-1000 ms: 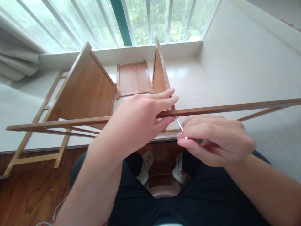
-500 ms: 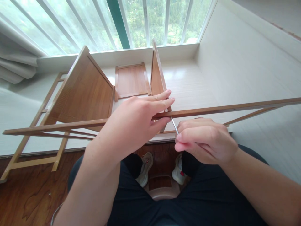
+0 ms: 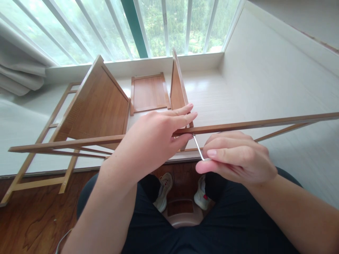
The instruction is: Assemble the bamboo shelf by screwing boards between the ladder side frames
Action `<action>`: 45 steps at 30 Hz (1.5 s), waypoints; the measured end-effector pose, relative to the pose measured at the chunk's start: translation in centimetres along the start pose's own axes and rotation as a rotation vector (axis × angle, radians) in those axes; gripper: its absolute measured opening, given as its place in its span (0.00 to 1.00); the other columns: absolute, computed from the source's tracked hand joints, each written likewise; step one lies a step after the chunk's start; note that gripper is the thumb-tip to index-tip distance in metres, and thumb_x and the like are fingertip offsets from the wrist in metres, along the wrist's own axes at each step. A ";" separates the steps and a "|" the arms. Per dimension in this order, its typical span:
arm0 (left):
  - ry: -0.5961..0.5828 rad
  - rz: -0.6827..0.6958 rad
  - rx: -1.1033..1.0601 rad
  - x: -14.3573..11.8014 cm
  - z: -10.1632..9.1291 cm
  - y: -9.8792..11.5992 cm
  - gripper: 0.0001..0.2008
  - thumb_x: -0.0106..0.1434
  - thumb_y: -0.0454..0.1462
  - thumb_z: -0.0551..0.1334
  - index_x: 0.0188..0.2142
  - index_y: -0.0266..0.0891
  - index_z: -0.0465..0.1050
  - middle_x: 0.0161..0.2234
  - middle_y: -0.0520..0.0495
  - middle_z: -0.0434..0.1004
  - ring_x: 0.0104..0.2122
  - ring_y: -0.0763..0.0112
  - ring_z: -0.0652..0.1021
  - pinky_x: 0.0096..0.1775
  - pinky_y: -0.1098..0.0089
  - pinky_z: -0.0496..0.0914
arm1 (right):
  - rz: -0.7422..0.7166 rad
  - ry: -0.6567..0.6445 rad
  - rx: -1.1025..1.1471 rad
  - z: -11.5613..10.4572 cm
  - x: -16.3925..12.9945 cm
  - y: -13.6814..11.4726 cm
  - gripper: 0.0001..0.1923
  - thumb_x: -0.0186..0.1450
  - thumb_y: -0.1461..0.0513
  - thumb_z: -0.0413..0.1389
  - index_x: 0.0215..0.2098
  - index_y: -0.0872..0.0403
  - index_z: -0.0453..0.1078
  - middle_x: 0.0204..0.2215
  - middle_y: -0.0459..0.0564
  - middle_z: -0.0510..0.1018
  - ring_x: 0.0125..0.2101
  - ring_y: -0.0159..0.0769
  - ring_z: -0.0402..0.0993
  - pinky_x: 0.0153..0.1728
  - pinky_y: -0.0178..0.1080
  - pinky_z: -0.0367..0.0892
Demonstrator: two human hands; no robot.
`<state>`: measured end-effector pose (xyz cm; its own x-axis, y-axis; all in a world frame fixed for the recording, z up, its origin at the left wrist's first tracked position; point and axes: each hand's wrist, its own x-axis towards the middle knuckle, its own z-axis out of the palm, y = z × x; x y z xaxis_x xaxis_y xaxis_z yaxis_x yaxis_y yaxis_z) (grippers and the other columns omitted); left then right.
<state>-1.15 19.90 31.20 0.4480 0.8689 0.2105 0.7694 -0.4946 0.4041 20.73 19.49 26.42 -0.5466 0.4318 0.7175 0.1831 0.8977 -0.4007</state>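
Observation:
My left hand [image 3: 156,139] grips a long wooden side frame [image 3: 246,124], fingers over its top edge and thumb beneath. Right where it holds, an upright wooden panel [image 3: 178,84] meets the frame. My right hand [image 3: 235,157] pinches the short arm of a silver hex key [image 3: 198,147] between thumb and fingers. The key's long arm slants up to the frame, its tip close to my left thumb; the screw there is hidden. To the left, a larger wooden panel [image 3: 92,106] leans up, also against the frame.
A flat wooden panel [image 3: 150,92] lies on the pale window ledge [image 3: 209,91]. Another wooden frame [image 3: 39,181] leans at the left over the dark wood floor [image 3: 31,225]. A grey curtain [image 3: 21,60] hangs at the left; a barred window [image 3: 174,28] is behind.
My right hand has turned and shifted slightly to the right, so the hex key's bend now shows between thumb and fingers. My left hand keeps its hold on the frame.

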 end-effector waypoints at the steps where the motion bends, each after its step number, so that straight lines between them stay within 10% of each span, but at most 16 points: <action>1: 0.001 -0.003 -0.005 0.0 0.0 0.0 0.21 0.65 0.38 0.65 0.58 0.51 0.78 0.63 0.53 0.74 0.52 0.56 0.83 0.56 0.58 0.77 | -0.032 0.022 -0.019 0.0 0.0 0.0 0.10 0.68 0.62 0.65 0.36 0.50 0.66 0.23 0.43 0.77 0.24 0.28 0.72 0.29 0.32 0.70; 18: 0.037 -0.014 -0.048 0.5 -0.1 -0.3 0.17 0.65 0.40 0.66 0.53 0.49 0.81 0.61 0.49 0.76 0.53 0.55 0.82 0.56 0.57 0.78 | -0.021 0.033 -0.130 0.3 -0.5 0.4 0.21 0.68 0.61 0.64 0.23 0.50 0.59 0.16 0.41 0.70 0.19 0.28 0.67 0.24 0.36 0.63; 33: 0.028 -0.002 -0.027 0.7 0.0 -0.3 0.15 0.67 0.40 0.65 0.52 0.46 0.79 0.63 0.45 0.74 0.52 0.56 0.82 0.54 0.60 0.77 | 0.344 0.126 0.067 2.4 -0.9 -0.3 0.22 0.67 0.61 0.63 0.18 0.54 0.65 0.13 0.39 0.65 0.16 0.23 0.54 0.20 0.32 0.55; 45: 0.033 0.011 -0.036 0.9 0.2 -0.3 0.16 0.66 0.39 0.66 0.53 0.46 0.78 0.63 0.45 0.73 0.53 0.57 0.82 0.54 0.60 0.77 | 1.085 0.060 1.314 4.5 -1.9 -0.7 0.20 0.64 0.48 0.66 0.30 0.58 0.78 0.12 0.44 0.73 0.11 0.26 0.63 0.13 0.29 0.57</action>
<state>-0.92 20.81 31.04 0.4411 0.8637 0.2438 0.7474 -0.5040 0.4330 17.97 17.69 22.79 -0.5995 0.7810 -0.1750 -0.3409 -0.4470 -0.8270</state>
